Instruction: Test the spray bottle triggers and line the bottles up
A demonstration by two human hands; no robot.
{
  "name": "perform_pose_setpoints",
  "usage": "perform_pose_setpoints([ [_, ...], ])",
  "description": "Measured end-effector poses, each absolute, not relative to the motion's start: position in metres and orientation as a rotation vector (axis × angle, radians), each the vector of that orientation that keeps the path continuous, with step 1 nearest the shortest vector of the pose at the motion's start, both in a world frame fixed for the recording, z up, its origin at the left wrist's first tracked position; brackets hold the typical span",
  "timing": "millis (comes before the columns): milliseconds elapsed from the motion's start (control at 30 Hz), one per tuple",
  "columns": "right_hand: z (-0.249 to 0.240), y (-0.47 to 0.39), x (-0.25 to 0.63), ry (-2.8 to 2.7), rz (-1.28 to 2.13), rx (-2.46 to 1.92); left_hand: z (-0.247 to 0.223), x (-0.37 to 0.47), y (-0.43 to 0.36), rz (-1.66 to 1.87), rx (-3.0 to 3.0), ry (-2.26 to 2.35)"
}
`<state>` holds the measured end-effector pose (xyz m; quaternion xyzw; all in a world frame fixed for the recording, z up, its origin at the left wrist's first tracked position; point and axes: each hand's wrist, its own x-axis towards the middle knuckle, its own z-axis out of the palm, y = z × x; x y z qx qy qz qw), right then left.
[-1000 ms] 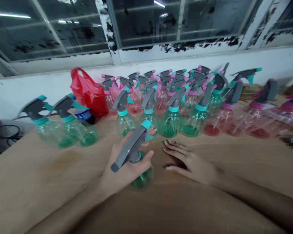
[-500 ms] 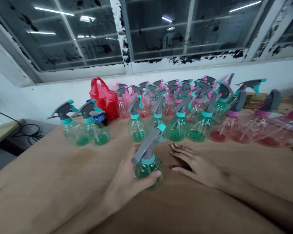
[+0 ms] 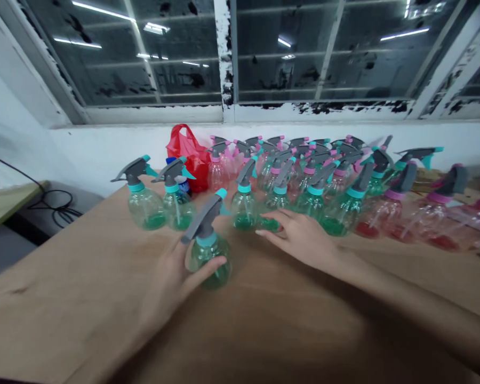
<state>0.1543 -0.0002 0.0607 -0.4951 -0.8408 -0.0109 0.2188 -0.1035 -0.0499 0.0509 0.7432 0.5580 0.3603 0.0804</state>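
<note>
My left hand is wrapped round a green spray bottle with a grey trigger head and teal collar, its thumb across the front. To its right, my right hand reaches over the table with fingers apart and holds nothing. Its fingertips are close to a row of teal-collared spray bottles; I cannot tell whether they touch. The nearest are one green spray bottle and another green spray bottle, partly hidden by the fingers. Farther left stand two more, a green spray bottle and its neighbour.
Several pink-collared spray bottles stand to the right and behind the green row. A red plastic bag sits at the back by the wall, beside a blue-labelled item. A black cable hangs left of the wooden table.
My left hand has carried the green spray bottle leftward. My right hand has lifted from the tabletop and moved forward to the green row. The view has shifted slightly.
</note>
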Motion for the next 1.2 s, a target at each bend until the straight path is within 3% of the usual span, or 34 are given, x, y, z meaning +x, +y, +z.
perform_pose_setpoints([
  [667, 0.061, 0.062, 0.098, -1.999, 0.051, -1.562, 0.064, -0.116, 0.026, 0.985, 2.429, 1.747],
  [1200, 0.061, 0.052, 0.091, -2.057, 0.06, -1.658, 0.066, -0.11, 0.059, 1.023, 2.338, 1.738],
])
